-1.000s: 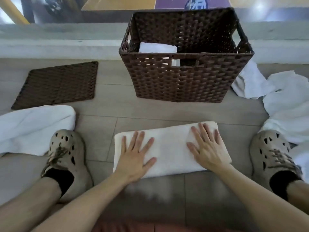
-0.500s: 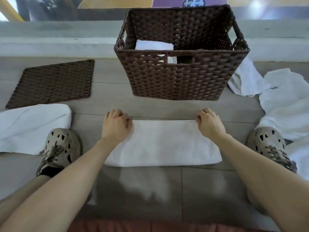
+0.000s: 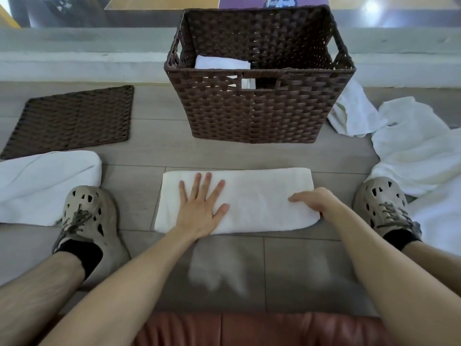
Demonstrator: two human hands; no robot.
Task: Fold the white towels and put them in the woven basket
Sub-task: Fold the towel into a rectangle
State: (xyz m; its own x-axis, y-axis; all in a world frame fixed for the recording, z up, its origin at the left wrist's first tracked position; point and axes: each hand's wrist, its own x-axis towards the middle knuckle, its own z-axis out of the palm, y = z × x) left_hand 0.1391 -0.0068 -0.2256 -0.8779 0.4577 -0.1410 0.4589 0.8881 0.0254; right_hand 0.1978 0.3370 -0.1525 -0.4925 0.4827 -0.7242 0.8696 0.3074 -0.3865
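Note:
A white towel [image 3: 262,196], folded into a long strip, lies on the floor between my feet. My left hand [image 3: 202,206] presses flat on its left half with fingers spread. My right hand [image 3: 315,202] sits at the towel's right end, fingers curled over the edge and thumb on top. Behind the towel stands the dark brown woven basket [image 3: 259,108]. One folded white towel [image 3: 222,63] lies inside it at the left.
A flat brown woven panel [image 3: 72,118] lies on the floor at the left. A loose white towel [image 3: 47,183] is by my left shoe [image 3: 84,218]. More crumpled towels [image 3: 411,146] are piled right of the basket, by my right shoe [image 3: 384,206].
Both hands have come off the towel's far corners. The left now lies flat on the left half; the right has moved to the right end and curled over it.

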